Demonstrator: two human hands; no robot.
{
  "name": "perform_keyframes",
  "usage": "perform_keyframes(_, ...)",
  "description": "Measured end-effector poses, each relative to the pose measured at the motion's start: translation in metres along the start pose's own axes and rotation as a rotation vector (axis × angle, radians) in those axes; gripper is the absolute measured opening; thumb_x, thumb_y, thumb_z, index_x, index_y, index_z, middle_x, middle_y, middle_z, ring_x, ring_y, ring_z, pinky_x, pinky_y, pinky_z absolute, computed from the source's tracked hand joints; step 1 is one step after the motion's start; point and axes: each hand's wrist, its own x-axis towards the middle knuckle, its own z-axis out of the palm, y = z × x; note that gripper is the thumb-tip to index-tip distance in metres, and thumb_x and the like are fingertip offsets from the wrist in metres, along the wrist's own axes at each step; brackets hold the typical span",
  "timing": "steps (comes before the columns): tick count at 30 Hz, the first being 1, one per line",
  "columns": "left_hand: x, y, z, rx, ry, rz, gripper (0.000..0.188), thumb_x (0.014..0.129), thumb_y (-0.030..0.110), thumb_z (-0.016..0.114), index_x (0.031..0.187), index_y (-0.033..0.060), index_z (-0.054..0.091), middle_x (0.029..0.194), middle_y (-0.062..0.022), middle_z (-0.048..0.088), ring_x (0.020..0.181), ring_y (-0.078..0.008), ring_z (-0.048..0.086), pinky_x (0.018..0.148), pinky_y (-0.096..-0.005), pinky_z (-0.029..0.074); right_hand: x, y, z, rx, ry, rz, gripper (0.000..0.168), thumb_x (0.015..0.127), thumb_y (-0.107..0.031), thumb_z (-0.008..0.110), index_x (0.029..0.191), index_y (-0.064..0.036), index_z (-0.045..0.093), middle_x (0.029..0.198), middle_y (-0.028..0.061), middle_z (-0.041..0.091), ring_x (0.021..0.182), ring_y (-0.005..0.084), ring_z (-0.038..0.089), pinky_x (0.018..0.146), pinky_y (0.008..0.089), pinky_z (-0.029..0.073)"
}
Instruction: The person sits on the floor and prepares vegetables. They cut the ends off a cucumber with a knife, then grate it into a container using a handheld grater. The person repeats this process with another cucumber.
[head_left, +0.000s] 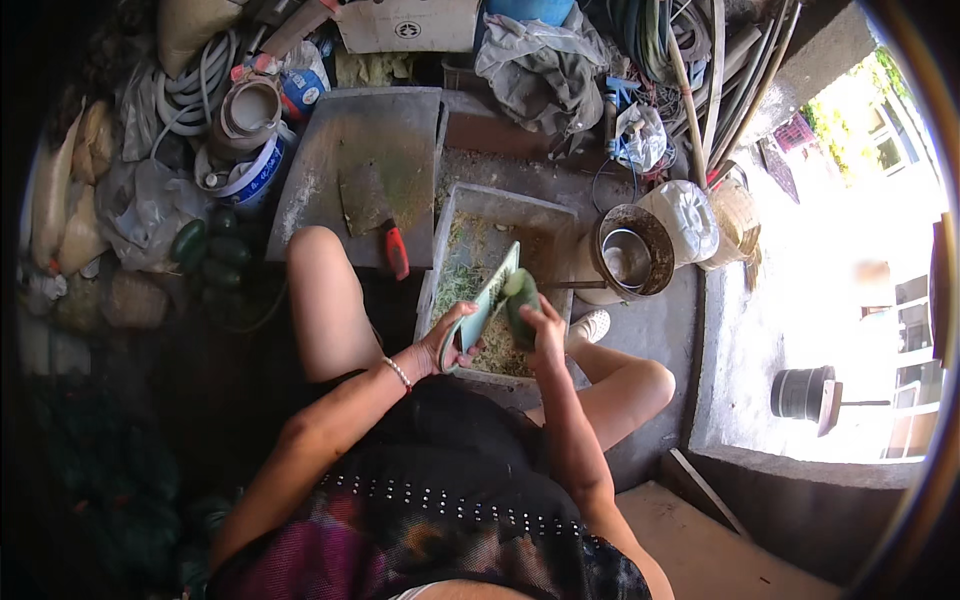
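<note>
My left hand is closed around the handle end of a pale green hand grater, which is tilted over a rectangular tub. In my right hand is a dark green cucumber-like vegetable. Its pale cut end lies close against the grater's face; whether they touch I cannot tell. Below both hands, the tub holds green and pale shreds. Left of the tub, a wide-bladed cleaver with a red handle rests on a grey board.
Several dark green vegetables lie on the floor at left, beside a white-and-blue bucket with a jar in it. Right of the tub stands a bucket containing a metal bowl. Behind it are a white plastic container and leaning poles.
</note>
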Motion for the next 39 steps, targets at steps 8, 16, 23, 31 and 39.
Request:
perform_keyframes(8, 0.004, 0.008, -0.003, -0.073, 0.045, 0.092, 0.046, 0.078, 0.052, 0.05, 0.097, 0.0114, 0.058, 0.078, -0.0086, 0.061, 0.058, -0.0166, 0.06, 0.034, -0.0262, 0.04, -0.064, -0.011, 0.044, -0.122, -0.056, -0.119, 0.053, 0.073, -0.003, 0.063, 0.124, 0.003, 0.048, 0.101, 0.0083, 0.061, 0.086, 0.0167, 0.058, 0.077, 0.0282, 0.045)
perform_keyframes(16, 0.003, 0.0, -0.015, -0.114, -0.031, 0.008, 0.045, 0.08, 0.052, 0.048, 0.103, 0.0136, 0.054, 0.08, -0.0088, 0.058, 0.06, -0.0174, 0.056, 0.041, -0.0251, 0.039, -0.012, -0.024, 0.025, -0.043, -0.06, 0.006, 0.038, 0.075, -0.003, 0.06, 0.113, 0.0, 0.056, 0.09, 0.0085, 0.062, 0.076, 0.0167, 0.06, 0.067, 0.027, 0.049)
perform_keyframes(23, 0.004, -0.004, 0.004, -0.085, 0.072, 0.0, 0.046, 0.075, 0.056, 0.052, 0.1, 0.0173, 0.055, 0.071, -0.0038, 0.053, 0.058, -0.0183, 0.05, 0.041, -0.0261, 0.034, 0.01, -0.017, 0.015, 0.013, 0.014, 0.022, 0.031, 0.074, -0.003, 0.059, 0.105, 0.0, 0.058, 0.079, 0.0033, 0.059, 0.059, 0.0122, 0.054, 0.044, 0.0263, 0.043)
perform_keyframes(31, 0.009, 0.011, 0.022, -0.122, 0.076, 0.07, 0.049, 0.078, 0.056, 0.049, 0.097, 0.0129, 0.059, 0.07, -0.0063, 0.06, 0.048, -0.0168, 0.056, 0.036, -0.0247, 0.042, -0.056, 0.008, 0.03, -0.191, -0.016, -0.067, 0.051, 0.073, -0.001, 0.062, 0.123, 0.005, 0.049, 0.107, 0.0116, 0.06, 0.091, 0.0191, 0.059, 0.082, 0.029, 0.046)
perform_keyframes(39, 0.007, -0.015, 0.016, -0.057, 0.057, -0.046, 0.047, 0.076, 0.056, 0.051, 0.099, 0.0159, 0.053, 0.076, -0.0027, 0.051, 0.06, -0.0163, 0.049, 0.042, -0.0242, 0.032, 0.025, -0.007, 0.002, 0.0, 0.273, 0.009, 0.028, 0.077, -0.007, 0.06, 0.105, -0.004, 0.06, 0.079, 0.0047, 0.062, 0.054, 0.0137, 0.056, 0.036, 0.0294, 0.042)
